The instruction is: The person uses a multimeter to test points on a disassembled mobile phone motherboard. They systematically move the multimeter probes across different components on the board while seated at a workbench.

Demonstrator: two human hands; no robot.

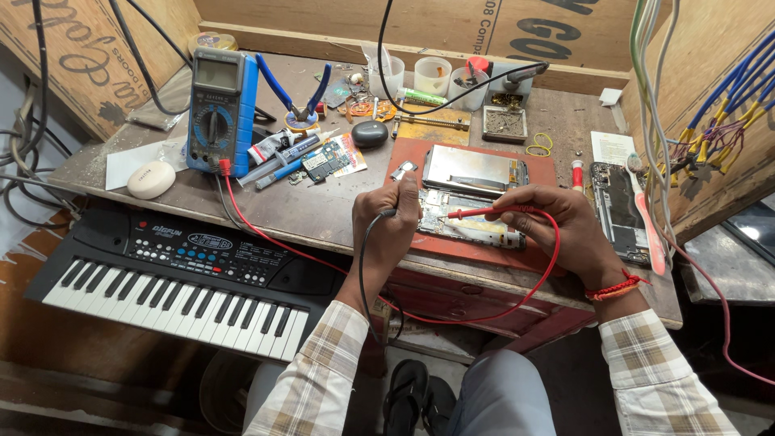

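Probes pinched in both hands' fingers, apparently touching board.

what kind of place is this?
Most likely a small electronics or phone repair bench. A blue multimeter stands on the worn table; the left hand and right hand hold its black and red probes over an opened phone on a red mat.

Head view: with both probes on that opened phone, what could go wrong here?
The red probe in the right hand crosses dense board parts on the opened phone; a slip might bridge contacts. The left hand holds the black probe close by, so the tips could touch. The red lead could snag and tug the multimeter.
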